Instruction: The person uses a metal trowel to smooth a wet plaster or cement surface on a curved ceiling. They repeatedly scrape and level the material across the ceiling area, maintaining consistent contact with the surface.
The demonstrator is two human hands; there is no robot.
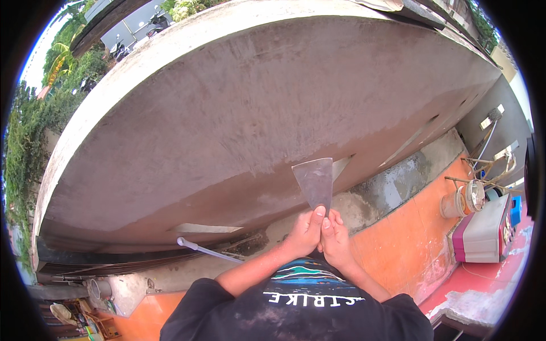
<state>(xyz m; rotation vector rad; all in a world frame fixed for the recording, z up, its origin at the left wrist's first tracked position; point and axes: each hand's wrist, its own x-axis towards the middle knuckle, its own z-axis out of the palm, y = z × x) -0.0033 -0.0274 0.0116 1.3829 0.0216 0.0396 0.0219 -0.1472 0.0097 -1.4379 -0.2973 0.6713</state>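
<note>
- Black shirt (pixel 239 318) is closest, both arms (pixel 259 268) bent.
- Left grip (pixel 307 232) and right grip (pixel 335 241) are closed together around one scraper (pixel 316 181), thumbs (pixel 317 217) up.
- Its wide end points at the wall (pixel 273 102).

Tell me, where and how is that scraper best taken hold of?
Probably by the narrow end of the scraper, coming from below in the picture. Its flat blade fans out wide and points away from the body, tapering down to the left hand and right hand, which close around that end and hide most of the handle.
</note>
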